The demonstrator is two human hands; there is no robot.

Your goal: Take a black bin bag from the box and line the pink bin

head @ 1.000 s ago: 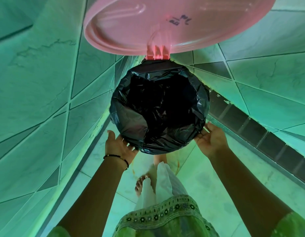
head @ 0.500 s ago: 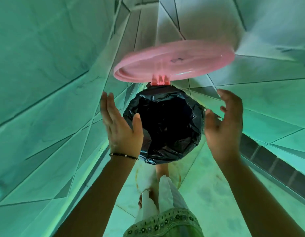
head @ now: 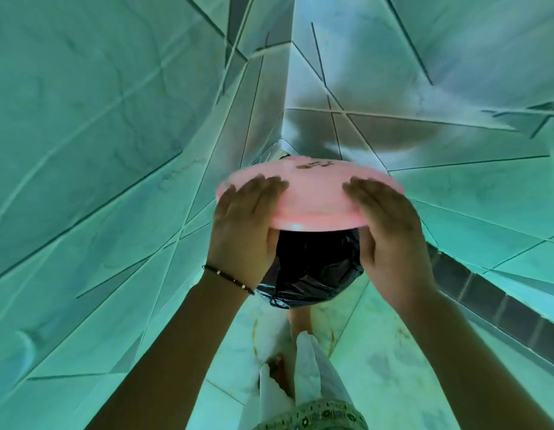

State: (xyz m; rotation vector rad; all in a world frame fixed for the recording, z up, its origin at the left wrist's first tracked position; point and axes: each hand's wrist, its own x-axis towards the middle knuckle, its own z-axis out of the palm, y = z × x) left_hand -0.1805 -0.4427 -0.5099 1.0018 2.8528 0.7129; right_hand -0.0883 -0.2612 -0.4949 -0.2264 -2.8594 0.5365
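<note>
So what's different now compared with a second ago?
The pink lid has swung down from upright to nearly flat over the bin's mouth. Both hands left the bag's lower edge and rose: the left hand and right hand now lie on the lid with straight fingers, thumbs under its rim. The black bin bag stays folded over the bin; the tiled corner is unchanged.

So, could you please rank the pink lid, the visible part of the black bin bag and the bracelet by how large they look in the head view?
1. Pink lid, widest.
2. Black bin bag, visible part, partly hidden by lid and hands.
3. Bracelet, a thin band.
</note>
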